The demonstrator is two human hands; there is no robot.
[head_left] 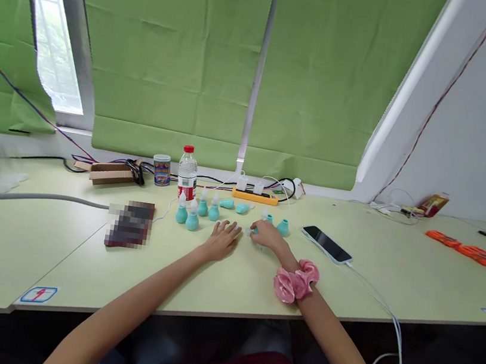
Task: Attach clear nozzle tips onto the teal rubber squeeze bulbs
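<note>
My left hand [222, 240] lies palm down on the table, its fingers spread; small whitish bits show by its fingertips. Just to its right, my right hand [266, 235] has its fingers curled together. A small translucent piece [249, 231] shows at its fingertips, with a bit of teal beside it; the fingers hide most of what they hold. Several teal rubber bulbs with clear pointed tips [193, 217] stand upright, left of my left hand. Two teal bulbs [228, 203] lie on their sides behind the hands. Past my right hand stands an open-necked teal bulb [282, 227].
A bottle with a red cap [188, 174], a can [162, 170], a cardboard box [112, 174] and an orange power strip [254, 196] line the back. A phone [327, 244] with a white cable lies right. A blurred dark object [130, 224] lies left; orange items [481, 256] lie far right.
</note>
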